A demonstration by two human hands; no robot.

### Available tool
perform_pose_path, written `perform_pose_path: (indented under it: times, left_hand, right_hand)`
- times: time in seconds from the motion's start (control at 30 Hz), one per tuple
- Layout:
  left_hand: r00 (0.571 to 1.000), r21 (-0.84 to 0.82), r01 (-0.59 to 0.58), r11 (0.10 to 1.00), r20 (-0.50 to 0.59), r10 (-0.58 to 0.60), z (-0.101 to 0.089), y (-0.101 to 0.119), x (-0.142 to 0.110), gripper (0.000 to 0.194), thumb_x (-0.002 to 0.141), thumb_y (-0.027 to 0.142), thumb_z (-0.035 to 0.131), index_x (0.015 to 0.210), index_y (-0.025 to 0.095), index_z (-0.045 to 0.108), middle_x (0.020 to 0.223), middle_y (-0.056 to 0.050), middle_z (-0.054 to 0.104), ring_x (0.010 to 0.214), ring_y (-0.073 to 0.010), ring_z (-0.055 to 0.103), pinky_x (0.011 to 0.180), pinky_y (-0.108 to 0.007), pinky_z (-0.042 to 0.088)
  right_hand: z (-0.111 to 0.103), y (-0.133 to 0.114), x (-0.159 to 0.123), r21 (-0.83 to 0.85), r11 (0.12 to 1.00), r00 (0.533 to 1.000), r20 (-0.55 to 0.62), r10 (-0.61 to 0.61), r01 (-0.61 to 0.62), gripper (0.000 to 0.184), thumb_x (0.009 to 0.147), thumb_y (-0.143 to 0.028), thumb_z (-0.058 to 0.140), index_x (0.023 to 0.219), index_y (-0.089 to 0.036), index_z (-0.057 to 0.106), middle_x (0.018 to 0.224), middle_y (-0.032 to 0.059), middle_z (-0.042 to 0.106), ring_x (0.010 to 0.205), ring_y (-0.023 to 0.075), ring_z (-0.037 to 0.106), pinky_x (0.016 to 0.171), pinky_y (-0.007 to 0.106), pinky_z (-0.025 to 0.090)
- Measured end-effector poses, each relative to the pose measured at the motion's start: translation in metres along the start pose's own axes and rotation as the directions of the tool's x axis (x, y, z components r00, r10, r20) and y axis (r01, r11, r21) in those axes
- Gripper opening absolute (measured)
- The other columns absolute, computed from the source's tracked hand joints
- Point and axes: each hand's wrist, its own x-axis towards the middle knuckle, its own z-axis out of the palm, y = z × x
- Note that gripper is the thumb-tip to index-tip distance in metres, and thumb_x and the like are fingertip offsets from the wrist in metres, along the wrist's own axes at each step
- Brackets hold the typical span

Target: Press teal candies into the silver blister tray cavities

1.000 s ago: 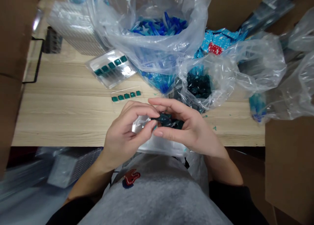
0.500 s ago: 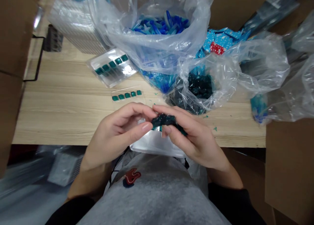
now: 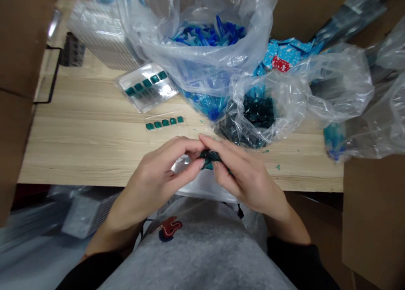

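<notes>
A small cluster of dark green plastic pieces [image 3: 209, 155] is held between my two hands at the table's front edge. My left hand [image 3: 171, 165] pinches its left end with thumb and forefinger. Curled over the right end, my right hand [image 3: 242, 167] grips it and hides part of it. Beneath both hands lies a clear plastic tray [image 3: 202, 184], partly covered by them. Just beyond, a clear sheet holds a row of green square pieces [image 3: 165, 123]. Further back, a clear blister tray [image 3: 139, 103] carries a similar green row.
A large clear bag [image 3: 202, 62] of blue pieces stands at the back. Right of it, a smaller bag [image 3: 284, 112] holds dark green pieces. Stacked clear trays [image 3: 101, 34] sit back left. Green scraps [image 3: 277, 167] dot the table [image 3: 79, 146]. Cardboard [image 3: 373, 210] flanks the right side.
My left hand has moved right, closer to my right hand, and less of the dark green cluster shows between them. The view has shifted slightly.
</notes>
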Motion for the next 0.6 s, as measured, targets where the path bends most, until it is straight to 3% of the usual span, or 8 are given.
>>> perform_pose_path:
  times: [0.07,0.17,0.27,0.33,0.4,0.47,0.53,0.6]
  left_hand:
    - [0.999,0.012,-0.022,1.0,-0.027,0.023,0.004,0.0,-0.002,0.012,0.091,0.017,0.062,0.099,0.025,0.068,0.085,0.001,0.069,0.078,-0.0136,0.066,0.06,-0.022,0.052]
    - [0.995,-0.077,0.03,0.997,-0.095,-0.037,0.008,-0.003,-0.004,0.013,0.089,0.013,0.062,0.094,0.024,0.067,0.082,0.001,0.068,0.073,-0.0122,0.065,0.056,-0.02,0.05]
    - [0.968,-0.273,0.104,0.956,-0.192,-0.161,0.005,-0.01,-0.006,0.006,0.089,0.02,0.069,0.092,0.025,0.069,0.079,0.002,0.068,0.069,-0.0113,0.065,0.06,-0.022,0.052]
    - [0.956,-0.405,0.124,0.906,-0.196,-0.218,0.003,-0.015,-0.005,0.007,0.088,0.031,0.074,0.09,0.026,0.07,0.072,0.003,0.067,0.064,-0.0116,0.064,0.058,-0.023,0.051]
    - [0.957,-0.474,0.14,0.869,-0.161,-0.242,0.001,-0.017,-0.003,0.016,0.084,0.04,0.079,0.086,0.027,0.07,0.068,0.003,0.066,0.06,-0.0126,0.064,0.056,-0.025,0.051]
    - [0.961,-0.505,0.155,0.849,-0.123,-0.249,0.002,-0.017,-0.001,0.02,0.081,0.043,0.081,0.085,0.027,0.069,0.068,0.002,0.066,0.058,-0.014,0.065,0.055,-0.026,0.052]
    - [0.969,-0.537,0.157,0.829,-0.077,-0.234,0.004,-0.015,0.0,0.017,0.083,0.041,0.08,0.089,0.029,0.07,0.069,0.002,0.067,0.058,-0.0141,0.065,0.052,-0.025,0.051]
    - [0.978,-0.569,0.152,0.808,-0.035,-0.208,0.005,-0.014,0.0,0.011,0.086,0.036,0.077,0.092,0.029,0.07,0.071,0.003,0.068,0.06,-0.0123,0.065,0.051,-0.022,0.051]
  right_hand:
    - [0.004,0.002,-0.002,-0.008,1.0,0.999,-0.034,-0.02,0.02,0.04,0.103,-0.016,0.04,0.141,-0.018,0.051,0.106,0.0066,0.073,0.097,0.0154,0.07,0.087,0.03,0.059]
    - [0.002,0.005,-0.004,0.211,0.976,0.98,-0.176,0.092,-0.054,0.033,0.102,-0.019,0.041,0.13,-0.024,0.059,0.095,0.002,0.071,0.074,0.0126,0.067,0.07,0.027,0.059]
    - [-0.009,0.01,-0.004,0.493,0.859,0.853,-0.382,0.355,-0.137,0.027,0.102,-0.02,0.039,0.111,-0.028,0.063,0.084,-0.0007,0.066,0.055,0.0097,0.057,0.051,0.025,0.05]
    - [-0.015,0.013,-0.002,0.608,0.781,0.801,-0.394,0.45,-0.14,0.024,0.098,-0.016,0.043,0.102,-0.028,0.063,0.083,-0.0014,0.063,0.055,0.0088,0.055,0.047,0.024,0.045]
    - [-0.016,0.013,0.001,0.683,0.715,0.851,-0.281,0.444,-0.147,0.019,0.094,-0.012,0.048,0.093,-0.025,0.062,0.083,-0.0019,0.06,0.056,0.0077,0.054,0.048,0.023,0.042]
    - [-0.011,0.012,0.004,0.691,0.705,0.91,-0.173,0.376,-0.16,0.013,0.093,-0.014,0.052,0.087,-0.022,0.06,0.082,-0.0028,0.058,0.057,0.0069,0.053,0.05,0.022,0.044]
    - [-0.005,0.008,0.007,0.595,0.791,0.951,-0.141,0.276,-0.142,0.005,0.094,-0.019,0.059,0.092,-0.022,0.062,0.083,-0.003,0.061,0.064,0.008,0.058,0.061,0.024,0.051]
    - [0.0,0.005,0.009,0.423,0.904,0.983,-0.138,0.125,-0.056,0.013,0.093,-0.02,0.067,0.106,-0.023,0.066,0.092,-0.0018,0.067,0.081,0.01,0.064,0.075,0.025,0.055]
